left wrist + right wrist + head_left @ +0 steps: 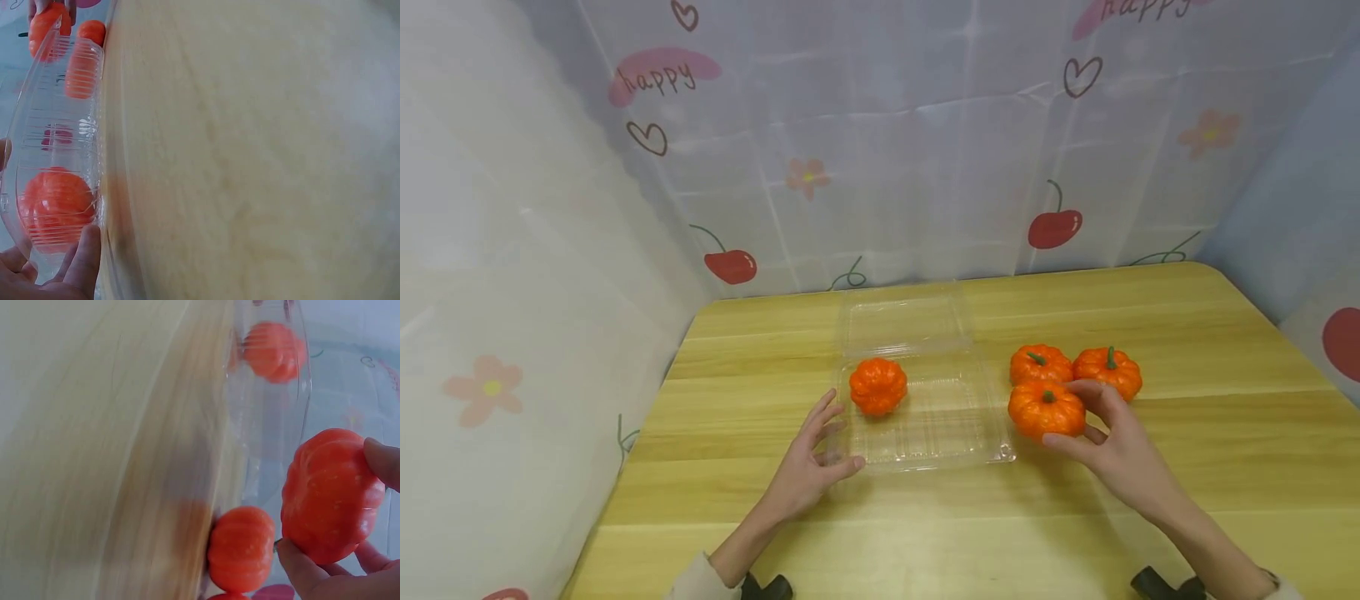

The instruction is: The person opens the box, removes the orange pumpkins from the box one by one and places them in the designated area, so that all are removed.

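Observation:
My right hand holds a small orange toy pumpkin between thumb and fingers. In the right wrist view this held pumpkin is raised above the level of another pumpkin on the table. A clear plastic clamshell box lies with its lid folded back. One pumpkin sits at the left in its base, its stem not showing from above. My left hand grips the box's left front corner, thumb at the front and fingers along the left side.
Two more pumpkins with green stems, one on the left and one on the right, stand close behind the held one. The wooden table ends at the back against a printed curtain, with further curtains at both sides.

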`<state>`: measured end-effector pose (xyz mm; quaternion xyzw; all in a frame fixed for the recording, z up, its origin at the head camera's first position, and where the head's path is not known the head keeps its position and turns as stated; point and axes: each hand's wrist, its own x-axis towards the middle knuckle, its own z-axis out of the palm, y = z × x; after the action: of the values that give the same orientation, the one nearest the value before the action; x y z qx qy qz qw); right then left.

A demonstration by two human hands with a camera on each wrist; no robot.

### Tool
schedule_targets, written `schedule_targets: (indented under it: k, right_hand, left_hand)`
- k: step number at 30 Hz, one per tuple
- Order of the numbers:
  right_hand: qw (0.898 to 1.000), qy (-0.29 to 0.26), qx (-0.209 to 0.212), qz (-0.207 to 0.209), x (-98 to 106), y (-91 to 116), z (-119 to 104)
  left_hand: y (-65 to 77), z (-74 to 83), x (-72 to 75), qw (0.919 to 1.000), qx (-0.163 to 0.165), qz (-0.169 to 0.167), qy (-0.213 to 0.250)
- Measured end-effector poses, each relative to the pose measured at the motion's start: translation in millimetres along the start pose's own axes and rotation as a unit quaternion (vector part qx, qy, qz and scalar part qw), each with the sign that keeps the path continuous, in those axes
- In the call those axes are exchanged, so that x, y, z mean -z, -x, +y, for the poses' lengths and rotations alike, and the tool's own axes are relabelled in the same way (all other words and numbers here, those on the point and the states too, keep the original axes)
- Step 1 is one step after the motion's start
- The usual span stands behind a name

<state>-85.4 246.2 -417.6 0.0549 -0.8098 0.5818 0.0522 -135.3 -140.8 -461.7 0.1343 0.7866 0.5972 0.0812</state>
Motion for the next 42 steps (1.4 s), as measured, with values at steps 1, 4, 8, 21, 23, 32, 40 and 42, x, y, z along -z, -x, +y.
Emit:
schedule_targets:
  k: [1, 4, 8, 21, 23, 32, 40, 42]
  right_hand:
    - [1.0, 0.009, -0.003, 0.001, 3, 0, 0]
    - [0.999, 0.041, -0.012, -0.003, 9, -2, 3]
    - [0.995, 0.099, -0.026, -0.016, 13, -2, 9]
    - [0.989, 0.137, -0.033, -0.05, 12, -7, 28]
    - [0.989, 0.135, -0.033, -0.053, 12, -7, 29]
    - [0.988, 0.137, -0.029, -0.058, 12, -8, 33]
    - [0.988, 0.14, -0.035, -0.06, 12, -7, 35]
    - [0.987, 0.142, -0.036, -0.059, 11, -7, 36]
  left_hand:
    - [0.0, 0.1, -0.2, 1.0, 0.0, 0.0, 0.0]
    - [0.1, 0.5, -0.6, 1.0, 0.001, 0.002, 0.001]
    - [0.6, 0.7, -0.8, 1.0, 0.002, 0.004, 0.002]
    - [2.0, 0.9, 0.3, 0.9999, 0.001, 0.003, 0.014]
    - [2.3, 1.0, -0.1, 0.9999, 0.002, 0.0, 0.016]
    - [2.4, 0.7, -0.5, 0.9999, 0.002, 0.001, 0.01]
    - [1.0, 0.6, 0.0, 1.0, 0.0, -0.001, 0.009]
    - [1.2, 0.5, -0.1, 1.0, 0.0, -0.002, 0.009]
